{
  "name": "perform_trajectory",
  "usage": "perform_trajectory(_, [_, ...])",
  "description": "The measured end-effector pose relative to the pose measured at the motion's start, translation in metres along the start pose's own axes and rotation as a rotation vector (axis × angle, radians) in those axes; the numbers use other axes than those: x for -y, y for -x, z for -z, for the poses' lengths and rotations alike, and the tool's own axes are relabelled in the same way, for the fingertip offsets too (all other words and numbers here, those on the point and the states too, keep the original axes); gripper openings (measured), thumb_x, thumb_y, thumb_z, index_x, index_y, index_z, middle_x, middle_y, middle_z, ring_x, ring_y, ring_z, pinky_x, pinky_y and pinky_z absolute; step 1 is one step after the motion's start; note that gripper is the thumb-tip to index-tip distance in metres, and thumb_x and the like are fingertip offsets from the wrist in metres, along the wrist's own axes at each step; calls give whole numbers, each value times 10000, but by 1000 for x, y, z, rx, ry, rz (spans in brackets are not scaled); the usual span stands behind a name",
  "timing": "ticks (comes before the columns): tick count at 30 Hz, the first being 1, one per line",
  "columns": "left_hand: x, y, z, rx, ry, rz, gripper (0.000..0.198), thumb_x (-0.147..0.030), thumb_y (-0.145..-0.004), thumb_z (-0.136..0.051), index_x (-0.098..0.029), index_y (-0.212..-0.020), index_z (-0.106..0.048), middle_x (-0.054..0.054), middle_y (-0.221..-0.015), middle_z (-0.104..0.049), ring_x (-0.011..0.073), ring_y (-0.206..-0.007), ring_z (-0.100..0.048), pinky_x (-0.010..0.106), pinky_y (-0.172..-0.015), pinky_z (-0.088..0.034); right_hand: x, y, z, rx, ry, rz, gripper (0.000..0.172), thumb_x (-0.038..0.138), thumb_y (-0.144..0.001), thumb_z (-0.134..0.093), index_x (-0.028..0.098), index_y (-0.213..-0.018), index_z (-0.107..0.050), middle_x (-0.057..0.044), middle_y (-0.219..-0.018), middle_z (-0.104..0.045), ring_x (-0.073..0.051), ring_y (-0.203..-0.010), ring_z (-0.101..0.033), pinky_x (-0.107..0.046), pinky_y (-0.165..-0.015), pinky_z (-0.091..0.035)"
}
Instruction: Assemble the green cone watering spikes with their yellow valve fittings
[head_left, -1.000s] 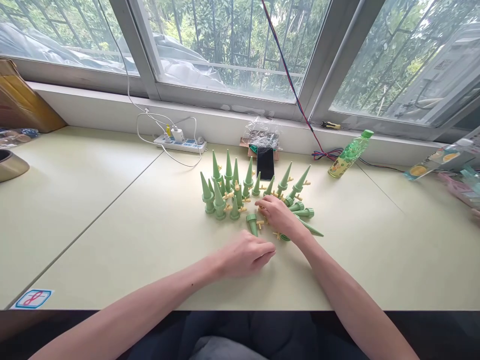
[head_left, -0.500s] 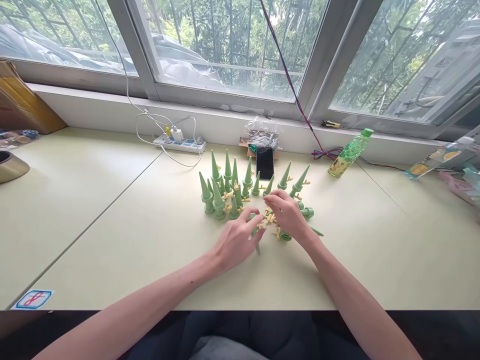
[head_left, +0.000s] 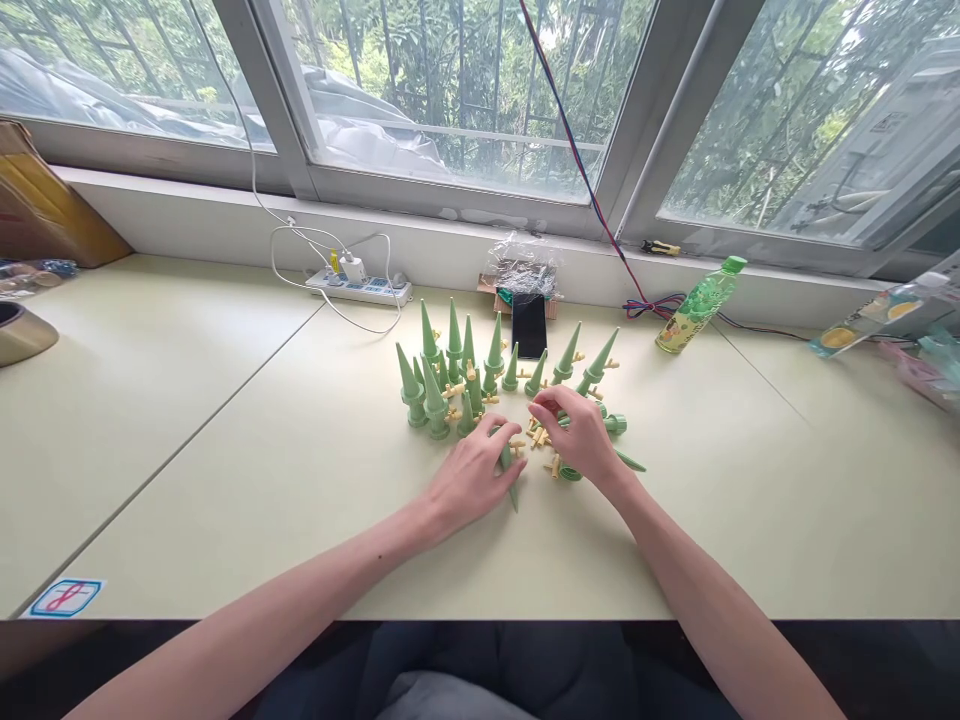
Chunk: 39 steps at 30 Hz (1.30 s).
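My left hand (head_left: pixel 474 470) is curled around a green plant-watering spike (head_left: pixel 514 497), whose tip points down toward me. A small yellow valve (head_left: pixel 517 446) shows beside its fingertips. To the right, my right hand (head_left: pixel 577 432) has thumb and fingers drawn together in a pinch; whatever is between them is too small or hidden. Loose yellow valves (head_left: pixel 540 437) lie below its fingers. Beyond the left hand stand several upright green spikes (head_left: pixel 436 400), many with yellow valves fitted. Further green parts (head_left: pixel 615 424) lie on their sides by the right hand, partly covered by it.
A dark phone (head_left: pixel 529 326) rests near crumpled clear plastic (head_left: pixel 521 268) at the back. Behind to the left is a power strip (head_left: pixel 360 288) with white cables. A green-capped bottle (head_left: pixel 699 308) leans at the right by a bundle of wires (head_left: pixel 652 306).
My left fingers have closed in around the green spike. My right hand has shifted slightly, its fingers curling closer to the thumb. The standing spikes stay in place.
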<state>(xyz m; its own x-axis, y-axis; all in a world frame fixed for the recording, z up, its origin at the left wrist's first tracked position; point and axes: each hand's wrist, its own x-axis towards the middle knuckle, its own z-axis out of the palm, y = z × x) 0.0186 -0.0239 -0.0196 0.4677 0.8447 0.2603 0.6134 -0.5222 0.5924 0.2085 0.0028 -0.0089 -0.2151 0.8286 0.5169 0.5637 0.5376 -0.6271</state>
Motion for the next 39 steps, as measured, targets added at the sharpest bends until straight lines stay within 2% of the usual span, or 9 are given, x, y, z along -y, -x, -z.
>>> perform_trajectory(15, [2, -1, 0, 22, 144, 43, 235, -256, -887, -562, -212, -1117, -575, 38, -1039, -526, 99, -612, -518, 300, -661, -491, 4, 0, 1, 16, -2, 7, 146, 250, -961, -475, 205, -881, -587, -35, -799, -628, -159, -713, -582, -284, -680, -493])
perform_trajectory(19, [1, -1, 0, -15, 175, 31, 253, -248, -882, -576, -221, -1134, -569, 27, -1012, -515, 88, -597, -508, 294, -656, -501, 4, 1, 2, 12, 2, 1, 178, 274, -974, -462, 210, -932, -623, -49, -843, -652, -168, -731, -594, -291, -669, -494])
perform_trajectory(26, [-1, -2, 2, -54, 262, 58, 210, -315, -904, -587, -226, -1092, -618, 18, -996, -503, 74, -617, -552, 281, -669, -535, 5, 2, 6, -23, -14, 20, 201, 287, -962, -497, 202, -812, -599, -31, -749, -636, -152, -661, -577, -283, -640, -487])
perform_trajectory(39, [-7, -4, 6, -108, 317, 126, 240, -384, -887, -594, -197, -1030, -643, 19, -927, -541, 81, -588, -571, 247, -571, -513, 10, 5, 5, 34, -36, 28, 198, 306, -949, -516, 209, -810, -618, -14, -689, -631, -139, -599, -563, -266, -587, -475])
